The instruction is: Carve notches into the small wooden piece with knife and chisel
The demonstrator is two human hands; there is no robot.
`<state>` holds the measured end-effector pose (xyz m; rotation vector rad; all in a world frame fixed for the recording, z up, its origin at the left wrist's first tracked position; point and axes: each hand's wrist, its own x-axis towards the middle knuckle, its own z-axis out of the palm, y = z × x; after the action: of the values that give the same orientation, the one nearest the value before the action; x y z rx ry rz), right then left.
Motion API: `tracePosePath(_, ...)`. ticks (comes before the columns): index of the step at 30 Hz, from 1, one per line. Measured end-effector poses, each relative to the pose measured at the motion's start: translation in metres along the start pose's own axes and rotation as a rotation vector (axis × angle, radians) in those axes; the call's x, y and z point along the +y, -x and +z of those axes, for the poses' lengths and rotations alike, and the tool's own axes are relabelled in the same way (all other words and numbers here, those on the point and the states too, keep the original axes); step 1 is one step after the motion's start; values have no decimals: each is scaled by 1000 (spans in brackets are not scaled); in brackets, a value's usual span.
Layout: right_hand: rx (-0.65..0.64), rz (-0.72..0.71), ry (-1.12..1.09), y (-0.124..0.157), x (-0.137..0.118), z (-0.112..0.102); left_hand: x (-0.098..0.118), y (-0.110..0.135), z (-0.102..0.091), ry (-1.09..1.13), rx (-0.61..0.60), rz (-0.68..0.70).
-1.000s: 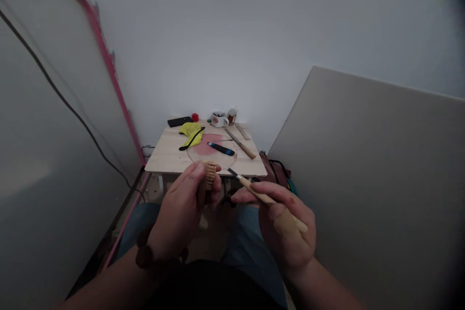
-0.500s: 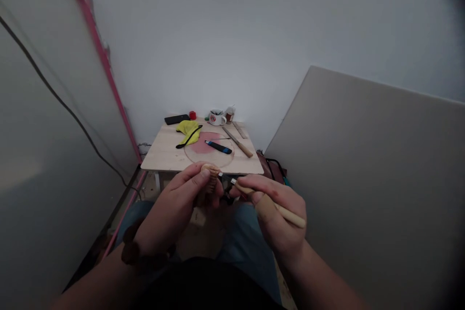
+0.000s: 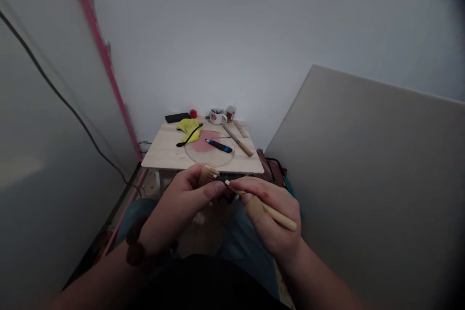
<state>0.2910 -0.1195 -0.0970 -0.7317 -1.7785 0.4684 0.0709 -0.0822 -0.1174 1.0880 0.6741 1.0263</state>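
My left hand (image 3: 181, 203) is closed round a small ridged wooden piece (image 3: 208, 173), held up over my lap. My right hand (image 3: 271, 215) grips a carving knife with a pale wooden handle (image 3: 278, 217). Its short metal blade (image 3: 221, 178) touches the top of the wooden piece, right beside my left thumb. Both hands meet just in front of the near edge of the small table.
A small light wooden table (image 3: 167, 155) stands against the wall with a yellow cloth (image 3: 189, 127), a blue-handled knife (image 3: 219, 145), a wooden-handled tool (image 3: 238, 141), a mug (image 3: 217, 117), a phone (image 3: 178, 117). Leaning boards (image 3: 363, 164) flank both sides. A bag (image 3: 272, 167) lies right of the table.
My right hand has brought the knife leftwards until its blade reaches the wooden piece. My left hand has turned the piece and lowered a little.
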Motion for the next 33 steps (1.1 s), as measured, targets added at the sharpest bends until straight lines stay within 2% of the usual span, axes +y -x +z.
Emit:
tracePosePath(5, -6, -21, 21, 1, -5, 1, 3, 0, 0, -24, 16, -1)
tracePosePath(10, 1, -3, 31, 2, -8, 2, 7, 2, 3, -40, -21, -3)
tracePosePath(18, 16, 60, -14, 8, 0, 1, 10, 3, 6, -63, -22, -30)
tracePosePath(33, -2, 32, -16, 9, 3, 0, 16, 1, 9, -176, -34, 4)
